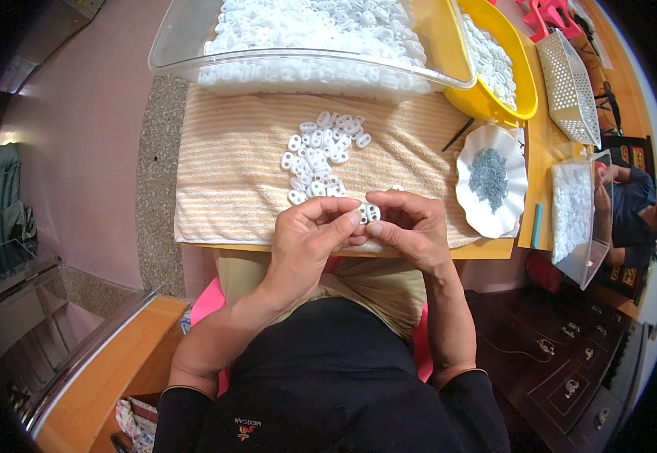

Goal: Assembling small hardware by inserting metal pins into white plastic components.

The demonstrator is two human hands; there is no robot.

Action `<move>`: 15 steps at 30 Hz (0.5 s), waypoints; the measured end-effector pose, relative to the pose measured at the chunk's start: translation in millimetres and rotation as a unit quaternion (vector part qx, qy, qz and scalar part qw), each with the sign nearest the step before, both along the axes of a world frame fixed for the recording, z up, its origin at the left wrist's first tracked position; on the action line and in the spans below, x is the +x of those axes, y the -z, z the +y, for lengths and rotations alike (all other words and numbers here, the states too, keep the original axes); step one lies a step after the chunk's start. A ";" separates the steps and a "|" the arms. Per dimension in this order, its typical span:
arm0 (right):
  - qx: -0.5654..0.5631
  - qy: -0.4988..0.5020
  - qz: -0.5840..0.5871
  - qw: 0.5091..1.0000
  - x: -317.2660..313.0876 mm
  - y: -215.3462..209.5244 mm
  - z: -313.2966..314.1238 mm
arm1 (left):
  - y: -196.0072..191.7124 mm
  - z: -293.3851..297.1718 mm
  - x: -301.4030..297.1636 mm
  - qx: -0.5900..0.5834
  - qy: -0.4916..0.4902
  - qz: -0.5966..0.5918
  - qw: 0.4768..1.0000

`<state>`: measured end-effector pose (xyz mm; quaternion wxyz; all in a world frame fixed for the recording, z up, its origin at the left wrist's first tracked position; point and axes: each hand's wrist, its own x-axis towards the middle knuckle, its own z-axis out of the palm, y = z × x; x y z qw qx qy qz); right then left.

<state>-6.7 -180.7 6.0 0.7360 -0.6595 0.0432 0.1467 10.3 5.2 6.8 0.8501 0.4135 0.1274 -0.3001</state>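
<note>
Close to the table's front edge, my left hand [309,241] and my right hand [417,229] meet with fingertips pinched. Between them are small white oval plastic pieces with two holes [372,214]; they look like two set side by side, one in each hand, partly covered by the fingers. Just beyond my hands, a loose heap of the same white pieces [316,158] lies on a striped towel [226,166]. To the right of the heap, a white wavy-rimmed dish [511,215] holds many tiny grey metal parts [488,178], too small to name.
A large clear bin [321,57] full of white pieces stands at the back, beside a yellow basin [526,90] with more. A dark thin tool [458,134] lies near the dish. Further right are a perforated white basket [570,90] and another person [634,200] at a clear bin.
</note>
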 end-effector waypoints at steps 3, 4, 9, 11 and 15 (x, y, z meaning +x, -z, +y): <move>0.010 0.002 0.004 1.000 0.9 -0.5 0.4 | 0.4 -1.3 0.4 0.005 -0.009 -0.010 1.000; 0.010 0.002 0.004 1.000 1.1 -0.1 0.8 | 0.5 -1.3 0.4 0.006 -0.009 -0.010 1.000; 0.018 0.016 -0.015 1.000 0.5 6.4 0.5 | 2.5 -1.4 0.2 -0.001 -0.003 -0.011 1.000; 0.023 0.015 -0.014 1.000 0.9 5.7 0.7 | 2.6 -1.7 0.5 -0.003 -0.003 -0.007 1.000; 0.029 0.011 -0.011 0.999 1.2 3.7 0.9 | 2.4 -0.7 0.4 -0.011 0.001 0.005 1.000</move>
